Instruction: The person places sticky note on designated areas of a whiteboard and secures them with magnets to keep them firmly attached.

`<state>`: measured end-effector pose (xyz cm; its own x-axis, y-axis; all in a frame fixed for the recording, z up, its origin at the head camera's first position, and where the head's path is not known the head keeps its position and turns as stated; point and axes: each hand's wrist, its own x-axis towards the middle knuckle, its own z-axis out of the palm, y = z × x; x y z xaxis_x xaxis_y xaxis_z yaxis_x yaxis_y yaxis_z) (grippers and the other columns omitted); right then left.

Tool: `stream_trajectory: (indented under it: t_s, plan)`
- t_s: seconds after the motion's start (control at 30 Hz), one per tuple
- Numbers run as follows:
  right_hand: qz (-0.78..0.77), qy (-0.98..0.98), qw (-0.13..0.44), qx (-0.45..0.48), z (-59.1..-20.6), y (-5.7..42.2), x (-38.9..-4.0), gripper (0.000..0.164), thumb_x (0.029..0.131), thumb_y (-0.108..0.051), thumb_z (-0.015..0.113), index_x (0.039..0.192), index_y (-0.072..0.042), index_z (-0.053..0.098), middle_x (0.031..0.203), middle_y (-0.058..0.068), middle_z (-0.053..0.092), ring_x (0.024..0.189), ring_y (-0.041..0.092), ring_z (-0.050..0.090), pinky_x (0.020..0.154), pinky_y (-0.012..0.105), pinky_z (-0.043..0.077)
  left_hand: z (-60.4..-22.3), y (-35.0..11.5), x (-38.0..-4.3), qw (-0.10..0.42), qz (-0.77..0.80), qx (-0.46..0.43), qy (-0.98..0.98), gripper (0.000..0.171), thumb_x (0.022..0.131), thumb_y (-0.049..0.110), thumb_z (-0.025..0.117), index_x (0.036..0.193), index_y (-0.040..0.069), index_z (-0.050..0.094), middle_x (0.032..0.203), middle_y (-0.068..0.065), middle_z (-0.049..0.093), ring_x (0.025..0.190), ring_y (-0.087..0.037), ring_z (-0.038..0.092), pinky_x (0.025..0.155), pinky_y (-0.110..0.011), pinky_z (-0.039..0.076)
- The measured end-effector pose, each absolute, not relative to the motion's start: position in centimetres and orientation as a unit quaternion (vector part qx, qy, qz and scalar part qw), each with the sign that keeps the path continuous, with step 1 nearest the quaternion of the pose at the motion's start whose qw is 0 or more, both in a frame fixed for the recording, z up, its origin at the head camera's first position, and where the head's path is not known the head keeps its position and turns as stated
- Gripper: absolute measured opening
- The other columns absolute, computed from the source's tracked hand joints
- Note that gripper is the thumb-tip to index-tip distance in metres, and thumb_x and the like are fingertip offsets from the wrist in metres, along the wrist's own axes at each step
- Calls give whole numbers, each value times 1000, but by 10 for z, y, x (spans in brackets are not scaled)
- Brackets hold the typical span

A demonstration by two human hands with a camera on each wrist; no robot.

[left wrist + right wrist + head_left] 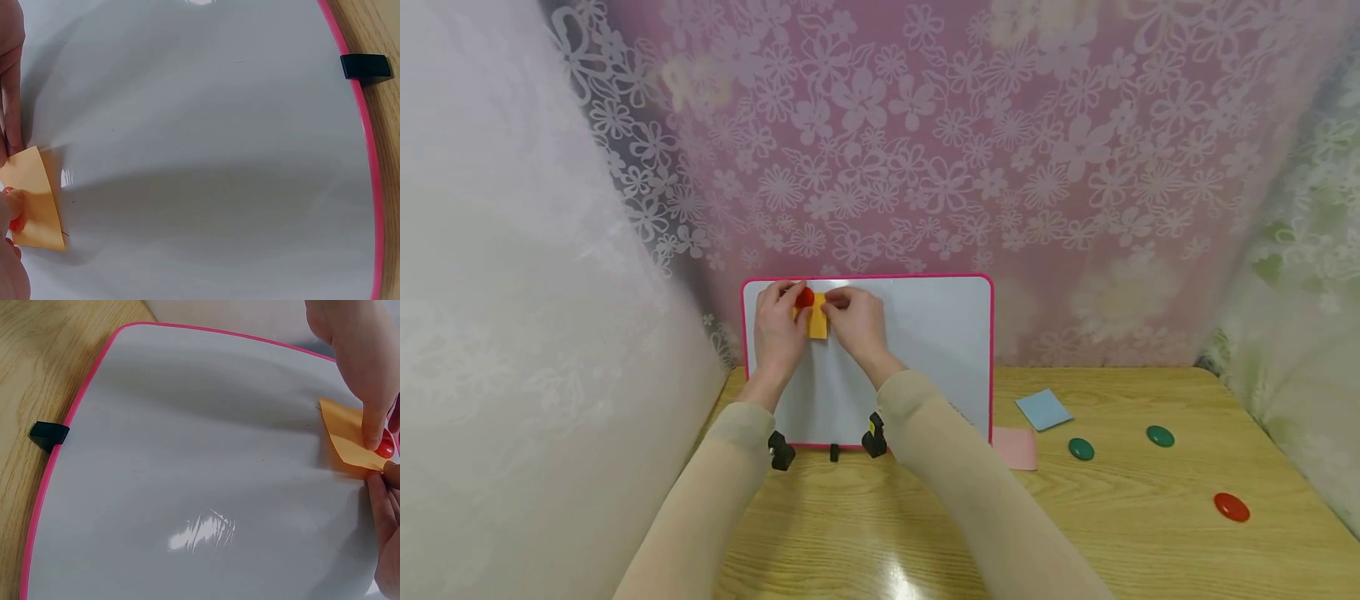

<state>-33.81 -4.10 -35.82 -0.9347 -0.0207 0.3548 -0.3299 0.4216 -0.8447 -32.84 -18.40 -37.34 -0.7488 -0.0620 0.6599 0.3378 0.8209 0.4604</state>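
Observation:
An orange sticky note (819, 323) lies against the upper left of a white magnetic board (925, 350) with a pink frame. My left hand (780, 327) pinches a round red magnet (805, 297) between thumb and fingers, over the note's upper part. At the note's right edge, my right hand (859, 323) pinches the paper between thumb and index finger. The right wrist view shows the left thumb beside the red magnet (385, 448), and the lower edge of the note (347, 434) standing slightly off the board. The fingers partly hide the note.
Right of the board, a light blue paper square (1044, 410) and a pink one (1015, 448) lie on the wooden table (1120, 533). Two green magnets, one nearer (1081, 449) and one farther right (1161, 436), and a red disc (1232, 507) lie there too. Black clips (834, 452) line the board's bottom edge.

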Motion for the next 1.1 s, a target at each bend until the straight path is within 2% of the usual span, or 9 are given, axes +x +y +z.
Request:
stream_trajectory:
  t_s: [0.37,0.63,0.9,1.1]
  plan:
    - [529,-827,159,101,-360,-39,-335,19,102,-17,76,117,-6,81,107,5,79,96,18,73,83,25,61,-375,-184,-325,367,-283,-84,-882,41,98,6,77,138,6,71,137,-14,60,131,-33,53,108,-42,53]
    - [527,-826,165,110,-365,-37,-334,19,102,-16,76,116,-5,81,104,5,79,94,18,72,82,25,61,-380,-182,-324,364,-296,-87,-879,38,100,6,76,137,5,71,136,-14,59,130,-33,52,109,-41,52]
    - [550,-808,177,116,-370,-30,-332,17,101,-13,76,113,-2,81,99,8,80,87,18,75,78,29,62,-383,-180,-321,369,-304,-88,-874,38,99,5,76,137,5,72,135,-14,59,130,-33,52,109,-42,52]
    - [564,-803,159,109,-376,-23,-329,18,102,-17,76,116,-6,81,101,5,79,87,14,75,81,26,61,-387,-181,-319,370,-306,-91,-873,38,100,5,75,138,6,71,136,-15,59,130,-34,52,112,-41,49]
